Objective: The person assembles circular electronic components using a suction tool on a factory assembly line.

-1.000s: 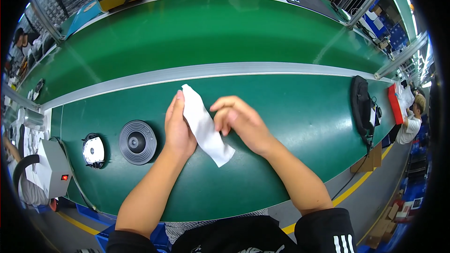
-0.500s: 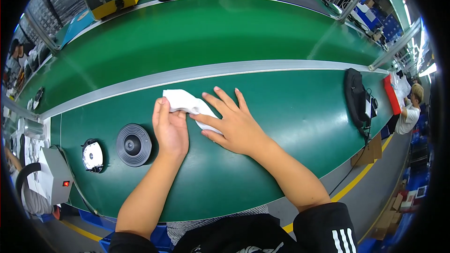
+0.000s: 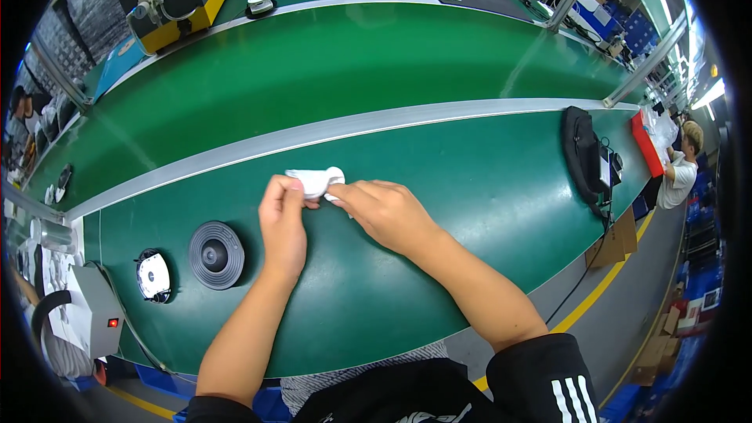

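A folded white cloth (image 3: 314,179) is bunched up above the green worktable, between my two hands. My left hand (image 3: 283,223) pinches its left end between thumb and fingers. At the right end, my right hand (image 3: 389,212) is closed on the cloth, its fingers curled and partly hidden. To the left of my left hand lies a round black ribbed disc (image 3: 217,255) with a domed centre. Farther left is a smaller round part (image 3: 154,276) with a white face and a black rim.
A grey box with a red switch (image 3: 98,309) stands at the left edge. On the right lie a black case (image 3: 581,158) with cables and a red bin (image 3: 647,146), where another person (image 3: 678,172) is. A metal rail (image 3: 352,121) separates the table from the green conveyor belt (image 3: 337,63).
The cloth has gone from spread out to bunched. My right hand's fingers, spread before, have curled around its right end, while my left hand keeps its pinch.
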Tool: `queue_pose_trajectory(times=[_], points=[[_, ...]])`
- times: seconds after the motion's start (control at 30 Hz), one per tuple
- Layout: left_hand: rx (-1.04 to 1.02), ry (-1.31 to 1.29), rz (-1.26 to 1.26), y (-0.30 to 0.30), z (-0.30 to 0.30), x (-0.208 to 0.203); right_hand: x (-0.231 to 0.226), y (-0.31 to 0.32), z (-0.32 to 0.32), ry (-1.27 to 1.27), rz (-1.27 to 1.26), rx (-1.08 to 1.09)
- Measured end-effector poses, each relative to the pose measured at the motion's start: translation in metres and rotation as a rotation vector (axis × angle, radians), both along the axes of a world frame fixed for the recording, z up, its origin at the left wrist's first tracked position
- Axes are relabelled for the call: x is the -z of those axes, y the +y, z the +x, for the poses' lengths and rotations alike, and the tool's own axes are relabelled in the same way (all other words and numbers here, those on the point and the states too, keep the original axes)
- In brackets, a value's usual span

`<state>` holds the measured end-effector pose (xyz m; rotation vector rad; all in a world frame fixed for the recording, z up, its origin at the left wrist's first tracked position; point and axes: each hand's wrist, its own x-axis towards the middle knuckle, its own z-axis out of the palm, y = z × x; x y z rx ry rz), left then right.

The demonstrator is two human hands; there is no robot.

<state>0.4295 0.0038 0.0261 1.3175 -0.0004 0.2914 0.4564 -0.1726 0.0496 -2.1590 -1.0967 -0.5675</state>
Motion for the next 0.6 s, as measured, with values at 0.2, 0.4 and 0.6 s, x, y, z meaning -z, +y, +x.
queue_pose_trajectory(times=[0.2, 0.4, 0.6], points=[[0.087, -0.029, 0.270, -0.014, -0.010, -0.002, -0.005, -0.004, -0.004, 0.105, -0.086, 0.058], [0.120, -0.081, 0.528, -0.015, -0.014, -0.011, 0.008, -0.001, 0.002, 0.216, 0.175, 0.041], [0.029, -0.174, 0.726, -0.019, -0.016, -0.007, 0.011, -0.002, 0.004, 0.611, 0.307, 0.110]])
